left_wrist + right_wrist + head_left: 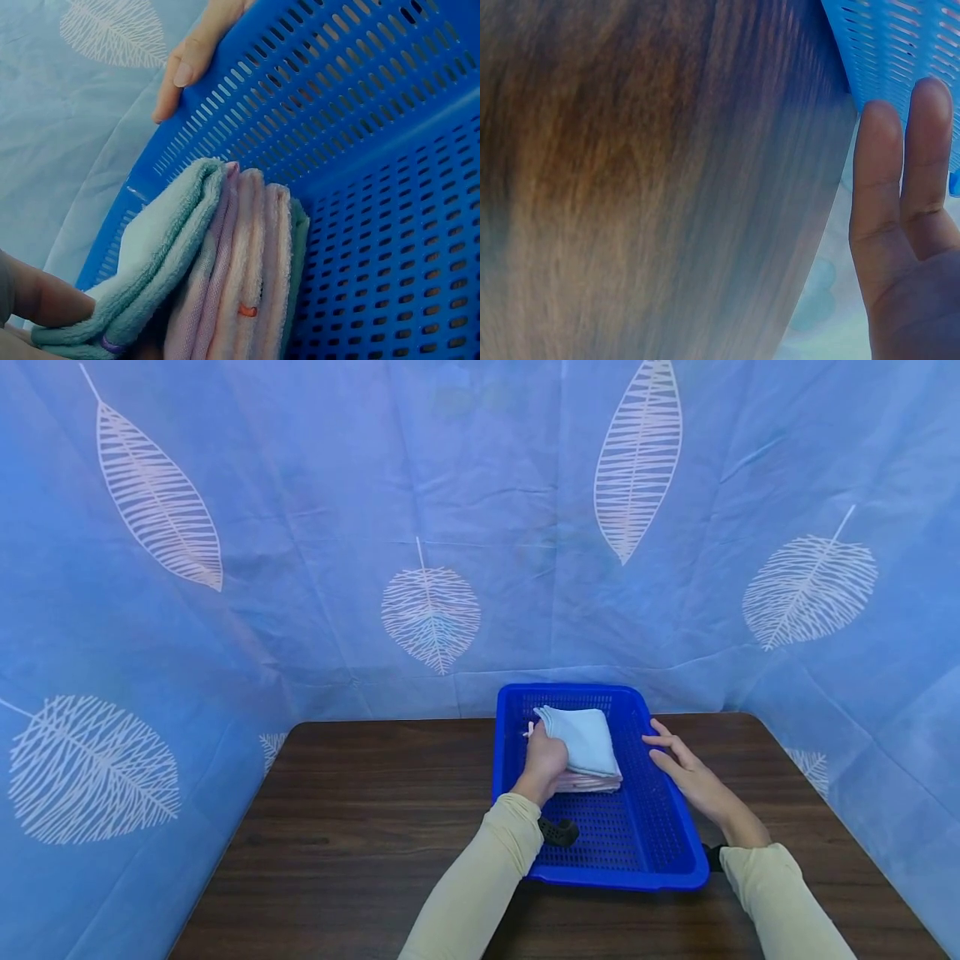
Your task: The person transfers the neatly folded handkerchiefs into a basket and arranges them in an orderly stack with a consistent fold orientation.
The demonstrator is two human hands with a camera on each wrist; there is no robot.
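Observation:
A stack of folded pink towels point(247, 262) lies in the blue plastic basket point(622, 881), with a light blue-green folded towel point(581, 739) on top. My left hand point(545, 760) pinches that top towel at its left edge. In the left wrist view, a finger point(52, 296) presses on its outer face, and the towel tilts away from the stack at that end. Straight fingers of my right hand point(701, 785) touch the basket's right rim from outside. The right wrist view shows two of these fingers point(877, 172) against the perforated wall.
The basket stands on a dark wood table point(360, 810), toward its right side. Behind and beside the table hangs a blue cloth point(315, 527) with white leaf prints. A black wrist mount point(558, 833) shows near the left sleeve.

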